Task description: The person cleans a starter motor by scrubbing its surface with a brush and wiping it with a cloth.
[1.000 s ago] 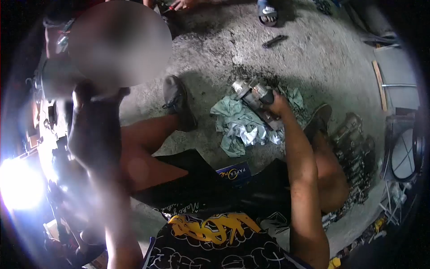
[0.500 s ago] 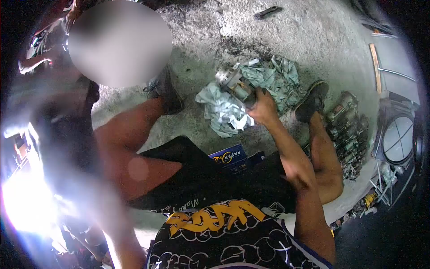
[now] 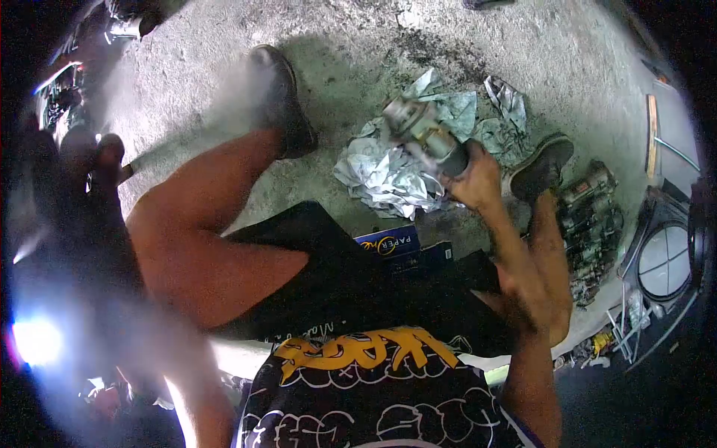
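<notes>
Right hand (image 3: 476, 179): fingers wrapped around the dark end of a metal part (image 3: 426, 134). Left hand (image 3: 67, 190): dark and blurred at left edge; grip cannot be told. Part: roughly cylindrical, dull silver-grey body, yellowish patch near the middle, far end broader, slightly blurred; tilted, over crumpled pale sheets (image 3: 381, 175), contact unclear. Sheets lie on rough concrete floor (image 3: 202, 75), dark-stained beyond them, between the shoes (image 3: 287, 104).
</notes>
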Demonstrator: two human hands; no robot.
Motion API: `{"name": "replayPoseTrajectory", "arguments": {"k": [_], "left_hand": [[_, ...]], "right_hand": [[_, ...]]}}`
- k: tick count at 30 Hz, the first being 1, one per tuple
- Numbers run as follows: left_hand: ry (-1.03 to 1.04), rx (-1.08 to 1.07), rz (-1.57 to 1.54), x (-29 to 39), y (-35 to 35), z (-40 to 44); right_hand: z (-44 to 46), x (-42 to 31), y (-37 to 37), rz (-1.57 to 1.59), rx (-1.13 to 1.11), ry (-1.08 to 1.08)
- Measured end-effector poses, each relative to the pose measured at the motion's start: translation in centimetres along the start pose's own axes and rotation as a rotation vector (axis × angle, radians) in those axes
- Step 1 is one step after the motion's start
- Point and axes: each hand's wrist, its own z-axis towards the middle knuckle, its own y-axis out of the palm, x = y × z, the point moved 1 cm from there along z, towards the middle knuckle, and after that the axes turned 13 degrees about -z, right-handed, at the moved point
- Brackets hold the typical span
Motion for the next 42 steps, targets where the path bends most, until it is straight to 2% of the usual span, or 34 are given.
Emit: {"name": "replayPoseTrajectory", "arguments": {"k": [1, 4, 7, 8, 11, 12, 16, 19, 23, 24, 26, 27, 28, 29, 30, 31, 32, 35, 37, 38, 39, 41, 42], "left_hand": [[0.007, 0.001, -0.001, 0.2, 0.1, -0.1], [0.015, -0.003, -0.021, 0.4, 0.2, -0.1], [0.025, 0.000, -0.045, 0.2, 0.4, 0.4], [0.024, 0.000, -0.057, 0.0, 0.5, 0.2], [0.027, 0.008, -0.069, -0.5, 0.9, 0.8], [0.023, 0.008, -0.066, -0.7, 1.0, 0.8], [0.033, 0.004, -0.049, -0.3, 1.5, 0.7], [0.045, 0.005, -0.036, 0.0, 2.1, 0.5], [0.065, 0.016, -0.035, 0.8, 2.0, 0.2], [0.067, 0.022, -0.032, 1.1, 2.1, 0.2], [0.068, 0.028, -0.032, 1.4, 2.0, 0.0], [0.073, 0.032, -0.030, 1.7, 2.0, -0.2], [0.070, 0.035, -0.031, 1.9, 1.8, -0.5], [0.079, 0.033, -0.037, 2.0, 1.8, -0.4], [0.081, 0.033, -0.040, 2.0, 1.7, -0.5], [0.081, 0.035, -0.045, 2.1, 1.6, -0.7], [0.083, 0.032, -0.051, 2.3, 1.5, -0.7], [0.087, 0.043, -0.067, 2.3, 0.8, -0.7], [0.081, 0.047, -0.080, 2.4, 0.5, -0.6], [0.081, 0.044, -0.089, 2.5, 0.5, -0.5], [0.082, 0.047, -0.095, 2.4, 0.3, -0.4], [0.083, 0.042, -0.114, 2.5, 0.1, -0.3], [0.087, 0.037, -0.126, 2.5, 0.1, -0.2]], "right_hand": [[1.1, 0.4, -0.6, -0.020, 0.086, 0.000], [5.0, 1.3, -3.6, 0.088, -0.123, 0.032], [8.0, 3.8, -1.4, -0.049, -0.035, 0.083], [8.7, 4.5, -0.8, -0.031, 0.056, -0.022], [9.2, 5.8, 0.2, 0.023, 0.058, -0.033], [9.0, 5.5, -0.5, 0.083, -0.042, 0.039], [8.6, 8.1, 1.4, 0.243, -0.045, 0.135], [10.1, 10.7, 2.1, 0.119, -0.111, 0.236], [10.0, 10.6, 2.9, 0.017, -0.082, 0.178], [8.7, 6.4, 1.1, -0.209, 0.126, 0.203], [7.2, 0.6, 0.4, -0.007, 0.423, -0.107], [6.3, -1.7, 3.9, -0.039, 0.377, -0.201], [5.0, -5.8, 4.9, 0.127, 0.141, -0.179], [3.7, -7.4, 10.0, 0.107, 0.073, -0.307], [3.3, -11.3, 6.4, -0.022, -0.330, -0.301], [1.9, -11.2, 9.8, -0.027, -0.295, -0.336], [0.7, -10.1, 12.7, -0.158, -0.082, -0.431], [-1.1, -7.8, 11.9, -0.048, -0.304, -0.347], [-2.9, -6.0, 10.1, -0.084, -0.439, -0.394], [-3.3, -5.7, 7.0, -0.134, -0.501, -0.426], [-3.8, -3.4, 8.0, -0.223, -0.533, -0.430], [-3.7, -0.5, 7.3, -0.316, -0.614, -0.364], [-3.6, 1.7, 9.1, -0.319, -0.618, -0.252]]}}
